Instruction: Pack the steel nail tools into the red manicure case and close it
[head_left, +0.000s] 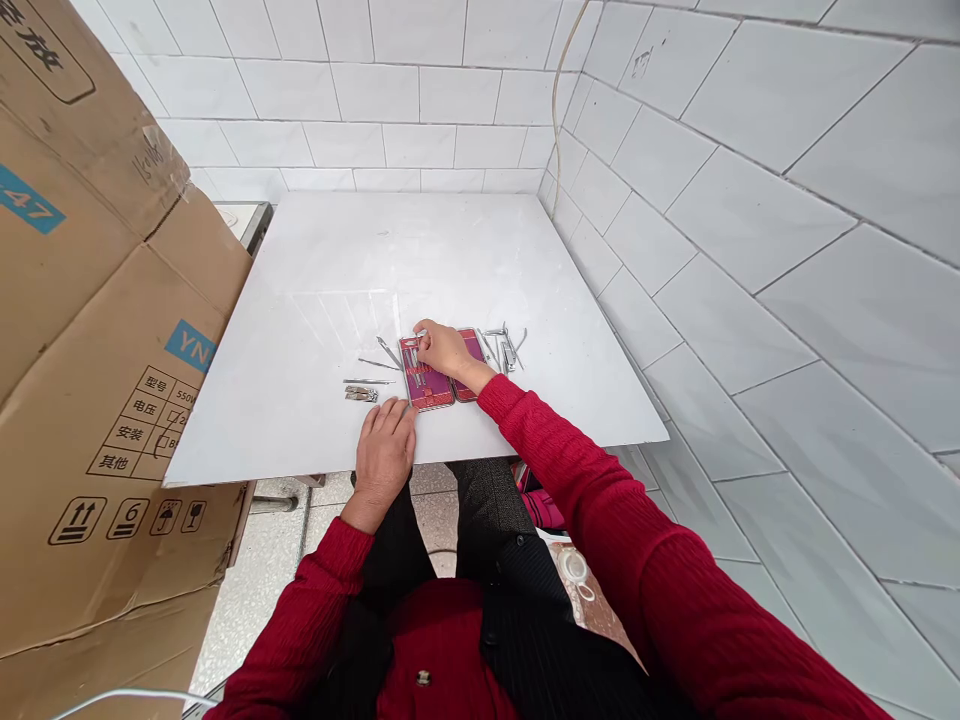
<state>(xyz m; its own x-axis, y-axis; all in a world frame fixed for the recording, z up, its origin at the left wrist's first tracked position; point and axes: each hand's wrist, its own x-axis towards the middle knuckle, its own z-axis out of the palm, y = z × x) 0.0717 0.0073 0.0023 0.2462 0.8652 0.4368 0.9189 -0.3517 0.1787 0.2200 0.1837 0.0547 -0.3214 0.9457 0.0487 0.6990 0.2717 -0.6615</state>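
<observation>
A manicure case [431, 396] with a red and purple lining lies unfolded on the white table, several slim metal tools tucked into its left half. My right hand [444, 350] reaches across it, fingers pinched together at the top of the left half; what they grip is too small to make out. Flat on the table's near edge rests my left hand [386, 445], fingers stretched, their tips by the case's lower left corner. Nail clippers [361, 394] and a thin metal tool [367, 381] lie just beyond it. Right of the case are other nail clippers [509, 355] and nippers [496, 331].
Large cardboard boxes [97, 350] stand against the left side of the table [465, 250]. White tiled walls [750, 200] close off the back and right. A cable [555, 100] hangs in the far corner. A white round lid [574, 567] shows below the table.
</observation>
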